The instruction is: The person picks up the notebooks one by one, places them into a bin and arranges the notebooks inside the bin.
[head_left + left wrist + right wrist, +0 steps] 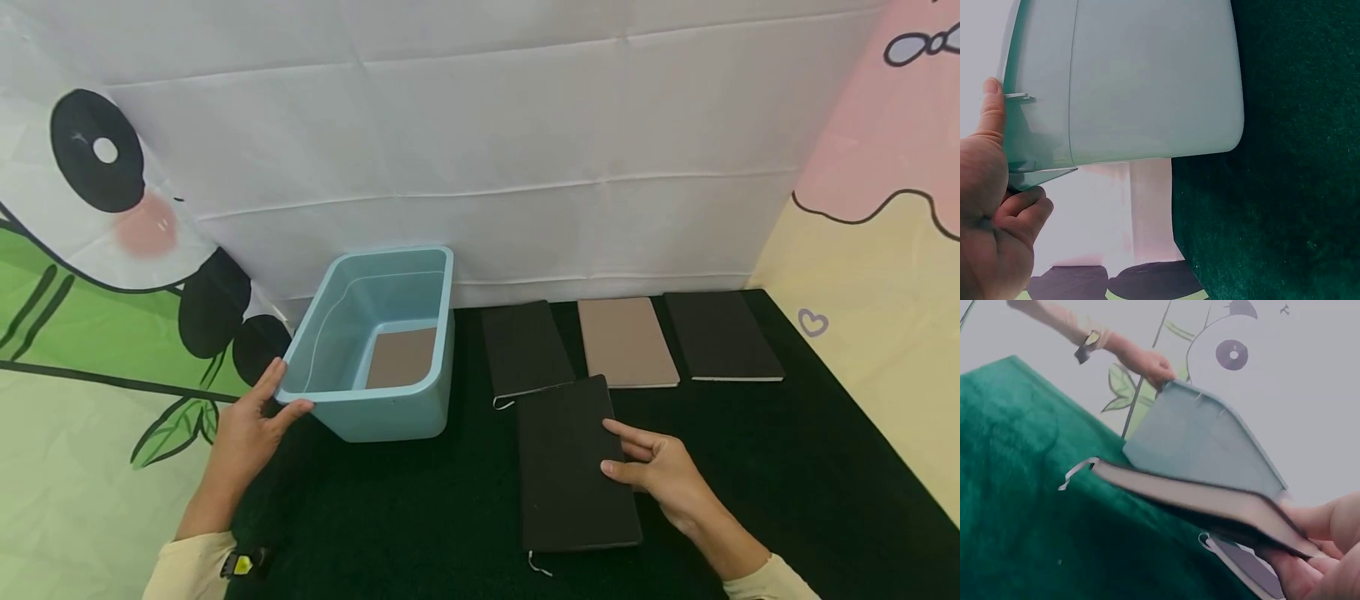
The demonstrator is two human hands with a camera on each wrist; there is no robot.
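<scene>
My right hand pinches the right edge of a black notebook, thumb on top and fingers beneath. In the right wrist view this notebook is raised off the green cloth, a white ribbon hanging from its corner. My left hand grips the near left corner of a light blue plastic bin, thumb along the near rim. Inside the bin lies a brown notebook. Seen from the left wrist, the bin's side wall fills the upper middle.
Along the back lie a black notebook with a ribbon, a beige notebook and another black notebook. Dark green cloth covers the table. A white fabric wall rises behind, with printed cartoon panels at both sides.
</scene>
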